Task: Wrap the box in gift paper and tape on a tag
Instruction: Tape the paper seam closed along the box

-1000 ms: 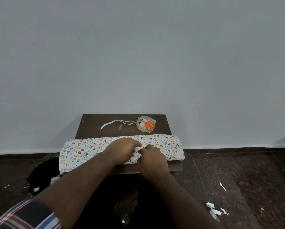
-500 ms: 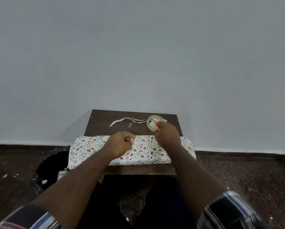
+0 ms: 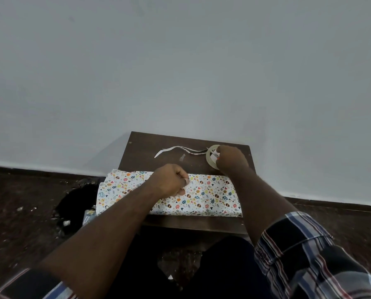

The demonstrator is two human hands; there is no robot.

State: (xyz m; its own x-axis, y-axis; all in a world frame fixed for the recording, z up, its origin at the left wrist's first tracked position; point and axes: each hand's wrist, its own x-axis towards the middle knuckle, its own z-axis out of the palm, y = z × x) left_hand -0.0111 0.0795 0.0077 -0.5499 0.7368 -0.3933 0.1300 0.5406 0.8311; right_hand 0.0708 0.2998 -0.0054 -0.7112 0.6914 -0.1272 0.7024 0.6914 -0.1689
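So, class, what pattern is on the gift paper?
White gift paper printed with small multicoloured eggs, hearts and leaf sprigs; the head view shows it.

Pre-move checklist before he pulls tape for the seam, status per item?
1. Left hand rests on the wrapped box, holding the gift paper down: ok.
2. Right hand at the tape roll: ok.
3. Firm grip on the roll or the scissors: cannot tell, hand hides them.
4. Free tape end found: cannot tell.
5. Box lies fully on the table: not ok, its left end overhangs.
6. Paper strip clear of the box: ok.
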